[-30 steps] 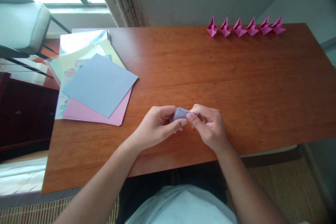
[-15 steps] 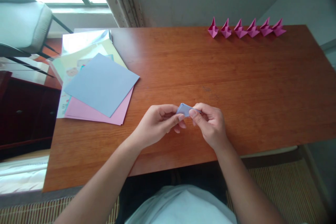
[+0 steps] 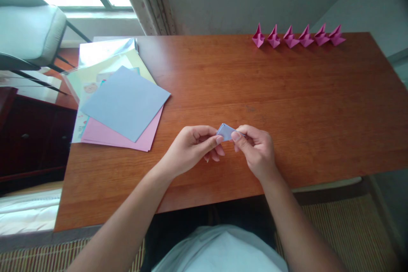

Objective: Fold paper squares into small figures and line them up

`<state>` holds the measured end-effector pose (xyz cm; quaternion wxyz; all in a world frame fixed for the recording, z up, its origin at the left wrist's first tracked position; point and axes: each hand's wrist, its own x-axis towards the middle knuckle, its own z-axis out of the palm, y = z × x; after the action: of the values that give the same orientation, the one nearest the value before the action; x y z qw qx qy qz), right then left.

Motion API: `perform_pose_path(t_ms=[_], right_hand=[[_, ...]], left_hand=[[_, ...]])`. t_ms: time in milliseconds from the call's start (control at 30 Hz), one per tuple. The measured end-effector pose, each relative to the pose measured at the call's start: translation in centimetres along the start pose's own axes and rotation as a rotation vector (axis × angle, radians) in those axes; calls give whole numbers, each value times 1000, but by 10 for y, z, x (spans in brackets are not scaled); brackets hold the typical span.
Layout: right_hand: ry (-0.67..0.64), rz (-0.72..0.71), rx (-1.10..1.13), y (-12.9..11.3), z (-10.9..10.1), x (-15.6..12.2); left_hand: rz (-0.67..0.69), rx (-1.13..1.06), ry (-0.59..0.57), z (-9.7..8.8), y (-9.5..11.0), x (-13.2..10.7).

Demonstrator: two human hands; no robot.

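A small folded piece of blue paper (image 3: 225,131) is pinched between my two hands just above the wooden table (image 3: 287,93). My left hand (image 3: 191,148) grips its left end between thumb and fingers. On the other end, my right hand (image 3: 256,151) holds it with thumb and forefinger. Most of the folded paper is hidden by my fingers.
A blue square sheet (image 3: 124,103) lies on a pink sheet (image 3: 105,136) over a clear paper packet (image 3: 105,51) at the table's left. Several pink folded paper figures (image 3: 298,36) stand in a row along the far edge. A grey chair (image 3: 28,25) stands beyond the left side.
The folded blue paper has turned slightly between my fingers and my left fingers have shifted along it. The view has drifted a little.
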<state>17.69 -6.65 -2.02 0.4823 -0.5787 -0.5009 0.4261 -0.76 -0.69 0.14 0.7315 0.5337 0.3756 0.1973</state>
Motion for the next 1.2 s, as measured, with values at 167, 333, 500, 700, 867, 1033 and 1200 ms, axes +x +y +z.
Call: perform_pose_path(t_ms=[167,333,500,700,867,1033,1200], right_hand=[[9,5,18,0,0,0],[-2,-11,21,1,-1,0],[-58,-19,6,-1,-2,0],[-184,-81,-58,-6,-2,0],[-176,-90,-89,-7,1,1],[-138,-79,-97,-5,2,1],[-104,-15,80,0,-1,-1]], left_hand=[[58,21,-8,-2,0,-2],[38,-2,-10,-2,-1,-2],[84,-15,27,1,0,-2],[186,39,178,1,-4,-1],[227,32,193,-2,-9,-1],[137,29,185,-1,-5,0],[133,-73,164,1,-3,1]])
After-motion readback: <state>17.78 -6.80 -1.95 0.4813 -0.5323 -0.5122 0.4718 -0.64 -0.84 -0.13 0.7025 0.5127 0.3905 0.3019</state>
